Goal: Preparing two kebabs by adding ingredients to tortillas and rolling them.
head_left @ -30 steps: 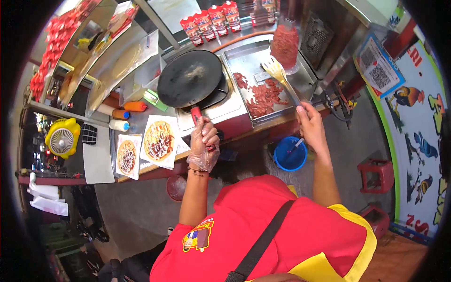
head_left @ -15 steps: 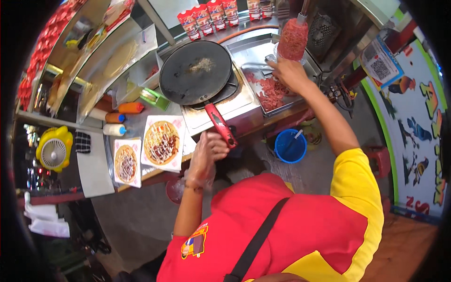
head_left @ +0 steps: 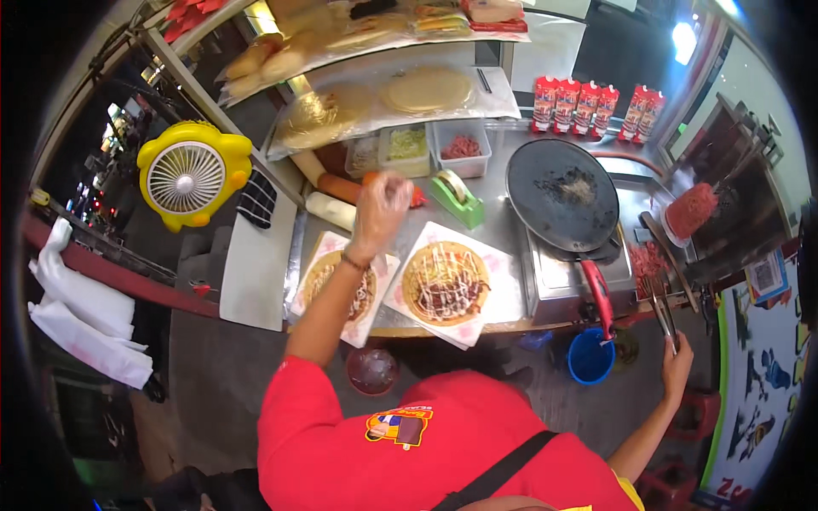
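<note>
Right grip (head_left: 676, 364) closed around the tongs (head_left: 659, 309), tips toward the meat (head_left: 645, 260), presumably held at the far end for reach. Left grip (head_left: 383, 217), blurred, over the bottles (head_left: 331, 210); cannot tell whether it holds one. Topped flatbreads (head_left: 445, 288) lie on papers (head_left: 497, 260), probably shielding the worktop (head_left: 409, 237).

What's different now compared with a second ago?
The left hand has let go of the red pan handle and moved left, over the bottles; whether it grips one is unclear. The right hand, over the meat tray half a second ago, has drawn back holding metal tongs. The pan stays on the stove; both topped flatbreads stay on their papers.
</note>
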`<state>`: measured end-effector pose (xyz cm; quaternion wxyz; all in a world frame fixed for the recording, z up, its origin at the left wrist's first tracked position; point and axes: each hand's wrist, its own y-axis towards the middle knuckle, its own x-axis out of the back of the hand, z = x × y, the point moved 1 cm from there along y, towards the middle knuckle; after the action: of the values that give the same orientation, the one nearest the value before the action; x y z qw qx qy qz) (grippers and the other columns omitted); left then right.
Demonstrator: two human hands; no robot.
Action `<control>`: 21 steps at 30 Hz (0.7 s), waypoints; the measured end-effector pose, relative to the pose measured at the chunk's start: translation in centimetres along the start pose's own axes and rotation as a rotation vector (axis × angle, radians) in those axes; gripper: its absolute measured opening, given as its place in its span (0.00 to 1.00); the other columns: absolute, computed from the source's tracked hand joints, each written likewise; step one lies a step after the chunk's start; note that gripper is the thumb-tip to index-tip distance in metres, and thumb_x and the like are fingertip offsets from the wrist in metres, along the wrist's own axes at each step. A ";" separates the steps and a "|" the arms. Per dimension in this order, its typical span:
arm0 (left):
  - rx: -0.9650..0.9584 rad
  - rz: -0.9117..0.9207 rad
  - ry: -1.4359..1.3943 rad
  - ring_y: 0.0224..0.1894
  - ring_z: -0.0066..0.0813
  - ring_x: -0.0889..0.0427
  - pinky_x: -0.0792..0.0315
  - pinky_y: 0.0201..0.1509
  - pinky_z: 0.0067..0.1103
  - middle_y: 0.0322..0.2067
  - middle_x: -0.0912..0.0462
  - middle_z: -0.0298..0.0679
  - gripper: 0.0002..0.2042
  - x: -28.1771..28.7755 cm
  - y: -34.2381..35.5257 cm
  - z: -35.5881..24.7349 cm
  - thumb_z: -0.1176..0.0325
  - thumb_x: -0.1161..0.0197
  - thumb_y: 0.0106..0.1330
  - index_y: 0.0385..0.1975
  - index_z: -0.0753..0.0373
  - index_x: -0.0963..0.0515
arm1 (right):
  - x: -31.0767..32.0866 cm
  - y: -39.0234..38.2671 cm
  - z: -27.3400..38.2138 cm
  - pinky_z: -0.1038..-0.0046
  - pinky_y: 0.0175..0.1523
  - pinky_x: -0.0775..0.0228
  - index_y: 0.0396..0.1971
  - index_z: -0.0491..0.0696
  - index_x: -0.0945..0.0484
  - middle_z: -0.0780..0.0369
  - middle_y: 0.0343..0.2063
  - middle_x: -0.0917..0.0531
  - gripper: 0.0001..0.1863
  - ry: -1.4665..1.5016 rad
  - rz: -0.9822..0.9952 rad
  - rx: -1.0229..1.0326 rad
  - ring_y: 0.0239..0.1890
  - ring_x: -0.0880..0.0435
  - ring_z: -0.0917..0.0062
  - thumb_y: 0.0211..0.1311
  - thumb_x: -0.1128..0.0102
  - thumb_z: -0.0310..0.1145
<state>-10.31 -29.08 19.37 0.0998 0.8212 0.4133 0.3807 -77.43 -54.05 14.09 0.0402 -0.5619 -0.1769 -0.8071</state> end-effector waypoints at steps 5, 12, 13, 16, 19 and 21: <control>-0.260 -0.095 0.174 0.40 0.49 0.11 0.20 0.47 0.36 0.35 0.11 0.48 0.09 3.2 12.3 -2.1 0.65 0.36 0.72 0.38 0.65 0.17 | 1.9 -4.0 5.4 0.66 0.53 0.24 0.61 0.36 0.21 0.50 0.41 0.13 0.22 0.339 -0.141 -0.140 0.44 0.15 0.69 0.81 0.41 0.39; -0.590 0.157 0.601 0.55 0.51 0.15 0.24 0.65 0.42 0.47 0.11 0.50 0.18 -4.0 23.1 5.3 0.56 0.37 0.71 0.51 0.61 0.13 | 3.4 -8.7 11.7 0.68 0.47 0.26 0.57 0.38 0.20 0.54 0.34 0.14 0.19 0.400 -0.188 -0.219 0.36 0.22 0.75 0.80 0.39 0.38; -0.534 0.230 0.584 0.55 0.50 0.15 0.24 0.65 0.42 0.47 0.11 0.50 0.18 -3.6 24.1 5.9 0.55 0.36 0.71 0.50 0.61 0.13 | 3.4 -9.3 12.1 0.68 0.46 0.26 0.57 0.38 0.20 0.54 0.34 0.14 0.18 0.434 -0.192 -0.225 0.36 0.22 0.75 0.80 0.39 0.38; -0.480 0.357 0.584 0.55 0.50 0.15 0.24 0.64 0.41 0.48 0.11 0.50 0.18 -2.9 25.7 5.6 0.54 0.35 0.70 0.49 0.61 0.13 | 3.6 -12.3 10.8 0.70 0.45 0.27 0.58 0.38 0.20 0.58 0.33 0.16 0.19 0.445 -0.205 -0.284 0.36 0.23 0.77 0.80 0.39 0.38; -0.528 0.348 0.602 0.53 0.50 0.14 0.22 0.61 0.41 0.47 0.12 0.50 0.17 -3.5 25.1 4.3 0.55 0.34 0.70 0.44 0.63 0.13 | 3.7 -14.6 8.6 0.72 0.44 0.27 0.59 0.38 0.20 0.61 0.33 0.17 0.19 0.403 -0.230 -0.313 0.36 0.23 0.79 0.80 0.39 0.37; -0.599 0.296 0.590 0.52 0.50 0.14 0.21 0.59 0.41 0.46 0.11 0.50 0.16 -3.9 24.6 2.5 0.55 0.34 0.70 0.40 0.63 0.13 | 4.0 -15.0 8.0 0.72 0.46 0.27 0.59 0.38 0.20 0.60 0.34 0.16 0.19 0.380 -0.263 -0.313 0.37 0.22 0.79 0.80 0.39 0.37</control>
<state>4.89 -47.39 27.29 0.1558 0.6625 0.1736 0.7118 -75.70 -36.84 16.62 -0.1197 -0.3719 -0.1108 -0.9138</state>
